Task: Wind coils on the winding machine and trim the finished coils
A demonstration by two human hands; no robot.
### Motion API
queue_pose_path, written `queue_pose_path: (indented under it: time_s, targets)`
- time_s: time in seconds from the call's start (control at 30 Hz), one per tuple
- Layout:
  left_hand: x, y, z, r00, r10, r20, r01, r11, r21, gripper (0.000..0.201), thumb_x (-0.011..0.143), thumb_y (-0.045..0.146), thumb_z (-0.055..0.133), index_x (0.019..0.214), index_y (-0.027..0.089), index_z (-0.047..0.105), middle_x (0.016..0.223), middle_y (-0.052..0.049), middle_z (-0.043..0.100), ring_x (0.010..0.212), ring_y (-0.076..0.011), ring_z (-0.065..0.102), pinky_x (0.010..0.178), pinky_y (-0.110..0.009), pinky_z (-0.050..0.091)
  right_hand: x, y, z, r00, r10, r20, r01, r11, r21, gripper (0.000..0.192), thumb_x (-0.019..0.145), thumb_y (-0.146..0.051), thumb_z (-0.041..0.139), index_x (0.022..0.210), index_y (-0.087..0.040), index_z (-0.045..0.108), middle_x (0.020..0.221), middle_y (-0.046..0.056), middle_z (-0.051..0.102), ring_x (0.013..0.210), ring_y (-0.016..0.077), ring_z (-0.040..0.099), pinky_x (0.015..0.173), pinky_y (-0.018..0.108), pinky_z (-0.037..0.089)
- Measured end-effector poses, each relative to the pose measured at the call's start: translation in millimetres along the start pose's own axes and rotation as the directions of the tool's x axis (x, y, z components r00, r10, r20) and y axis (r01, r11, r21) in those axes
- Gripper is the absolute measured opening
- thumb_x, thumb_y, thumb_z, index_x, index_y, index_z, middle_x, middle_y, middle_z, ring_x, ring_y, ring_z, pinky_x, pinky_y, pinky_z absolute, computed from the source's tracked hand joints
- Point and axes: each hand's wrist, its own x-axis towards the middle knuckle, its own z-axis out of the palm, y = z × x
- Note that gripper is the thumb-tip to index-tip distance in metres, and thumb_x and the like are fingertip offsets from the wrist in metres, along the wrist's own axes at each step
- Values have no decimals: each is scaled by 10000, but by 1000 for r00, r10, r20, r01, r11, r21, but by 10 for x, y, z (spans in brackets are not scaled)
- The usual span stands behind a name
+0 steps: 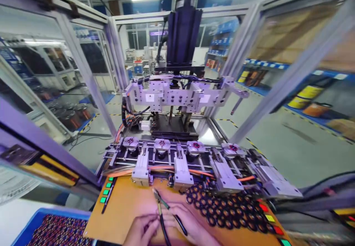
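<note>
Above the orange work surface, pliers with dark handles point away from me, their jaws toward the machine. My right hand is closed around them, one handle crossing over its fingers. Close beside it on the left is my left hand, fingers bent and pressed together next to the other handle. Whatever its fingertips pinch is too small to make out. Many black ring-shaped parts with copper-coloured centres lie to the right of my right hand.
A row of fixtures holding small wound parts runs across the machine, with metal slide blocks in front. Green buttons line the left edge; red and yellow buttons the right. A blue bin of small parts stands lower left.
</note>
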Motion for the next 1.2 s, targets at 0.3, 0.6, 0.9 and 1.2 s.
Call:
queue_pose_path:
  time_s: [0.3,0.6,0.9,1.2]
  targets:
    - [-64,-63,222,993,-54,-104,66,990,122,246,796,268,663,961,118,766,680,-51,730,602,-177,629,609,-245,510,-169,296,-83,947,-186,-263,-43,736,-676,173,786,-188,497,738,-213,662,842,139,714,907,395,686,872,535,520]
    - [54,440,-1202,947,172,-271,-32,891,452,356,929,374,529,687,165,685,631,-44,671,594,-179,606,622,-284,478,-528,-808,-684,953,-276,127,213,311,-926,237,886,-169,496,920,-209,727,923,109,715,864,290,687,804,413,557]
    - [1351,934,-2055,948,300,-108,-116,639,761,292,895,310,650,1152,172,642,1364,-104,567,1273,-299,508,1055,-562,405,606,-2003,-1115,902,-362,234,281,81,-956,197,932,-258,636,1087,-135,643,1256,110,590,1159,253,563,983,454,486]
    - [1616,889,-2092,995,78,66,-98,561,822,330,917,321,625,1216,182,610,1356,-109,572,1204,-284,567,1001,-535,474,1018,-1820,-1169,920,-320,227,285,150,-947,278,969,-338,603,1182,-159,604,1218,93,607,1050,221,620,904,427,543]
